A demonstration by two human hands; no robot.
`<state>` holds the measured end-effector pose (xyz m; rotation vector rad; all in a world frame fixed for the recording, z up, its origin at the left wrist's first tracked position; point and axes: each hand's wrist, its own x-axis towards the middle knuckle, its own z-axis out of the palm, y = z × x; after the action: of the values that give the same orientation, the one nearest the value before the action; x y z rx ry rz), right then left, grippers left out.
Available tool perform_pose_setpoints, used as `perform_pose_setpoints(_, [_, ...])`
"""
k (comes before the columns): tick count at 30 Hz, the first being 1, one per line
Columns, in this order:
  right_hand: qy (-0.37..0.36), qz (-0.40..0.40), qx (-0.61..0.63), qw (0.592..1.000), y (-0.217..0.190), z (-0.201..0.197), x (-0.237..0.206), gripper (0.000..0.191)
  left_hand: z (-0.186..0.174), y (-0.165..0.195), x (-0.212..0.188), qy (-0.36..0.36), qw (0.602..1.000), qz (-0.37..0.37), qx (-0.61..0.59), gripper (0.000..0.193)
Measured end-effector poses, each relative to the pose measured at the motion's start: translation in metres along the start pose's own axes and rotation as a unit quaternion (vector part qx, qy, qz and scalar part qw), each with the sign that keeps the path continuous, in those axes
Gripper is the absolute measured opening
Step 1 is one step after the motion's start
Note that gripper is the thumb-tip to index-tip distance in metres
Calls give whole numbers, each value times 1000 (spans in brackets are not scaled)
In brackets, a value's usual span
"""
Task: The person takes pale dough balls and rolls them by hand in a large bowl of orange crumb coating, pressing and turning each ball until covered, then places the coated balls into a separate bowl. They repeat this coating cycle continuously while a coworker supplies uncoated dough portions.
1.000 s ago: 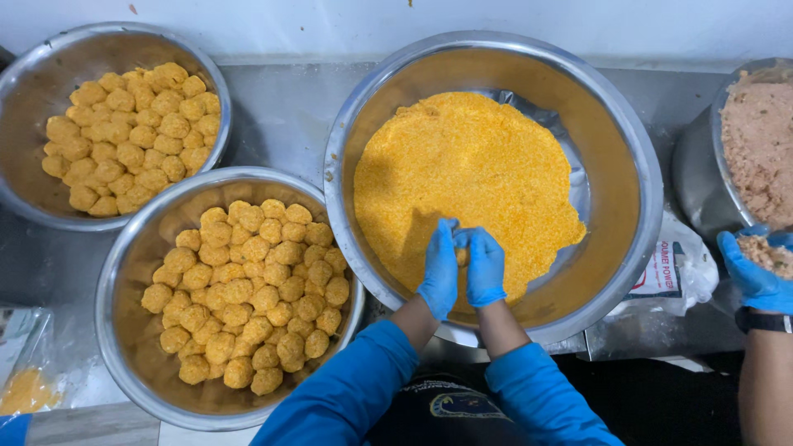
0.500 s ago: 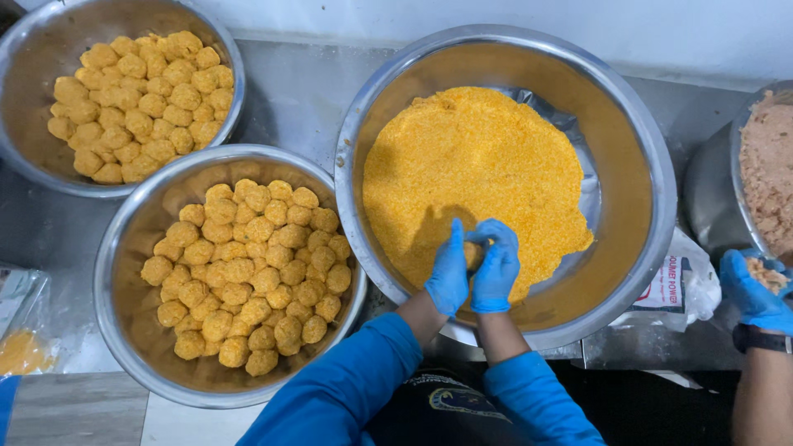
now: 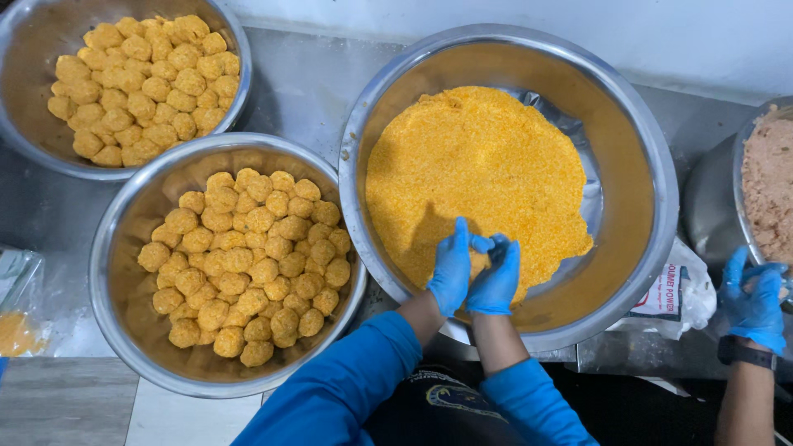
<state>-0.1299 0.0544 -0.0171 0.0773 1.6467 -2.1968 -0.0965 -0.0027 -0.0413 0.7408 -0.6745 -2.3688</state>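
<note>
Both gloved hands are cupped together low in the centre of the frame, the left hand point(image 3: 451, 268) and the right hand point(image 3: 496, 277) with fingers curled inward toward each other around a small crumbed piece point(image 3: 478, 264), of which only a sliver shows between the palms; whether the fingers press it firmly cannot be told. The hands sit at the near edge of the orange breadcrumbs point(image 3: 475, 169) inside the large steel bowl point(image 3: 652, 165), centre right. To do this well, the grip likely wants to be light and rolling, so the coating packs evenly without flattening the piece, and the hands should stay over the crumbs so loose coating falls back in. Just left, lower left of the frame, a second steel bowl point(image 3: 111, 264) holds a heap of coated balls point(image 3: 248, 264), and a third bowl point(image 3: 16, 124) at upper left holds more. At the right edge another person's gloved hand point(image 3: 753, 301) rests by a bowl of pinkish mixture point(image 3: 768, 186). A white packet point(image 3: 681, 289) lies under the big bowl's rim.
</note>
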Motion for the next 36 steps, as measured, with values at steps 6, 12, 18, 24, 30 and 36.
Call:
perform_pose_setpoints(6, [-104,166,49,979,-4,0,-1,43,3,14,-6,76,978,59,185,42])
perform_pose_setpoints(12, [-61,-2,40,997,7,-8,8,39,7,11,-5,10,997,35,70,65])
perform_pose_setpoints(18, [-88,216,108,966,15,-13,9,47,5,21,-11,87,979,138,124,49])
perform_pose_setpoints(24, [-98,-130,-90,983,19,-24,9,55,2,24,-12,17,978,-162,-130,44])
perform_pose_setpoints(30, [-187,209,201,939,9,-16,3,49,-10,13,-24,42,850,355,386,34])
perform_pose_setpoints(36, [-376,-142,-106,909,-27,16,-19,45,-42,36,-30,-190,910,-116,-350,55])
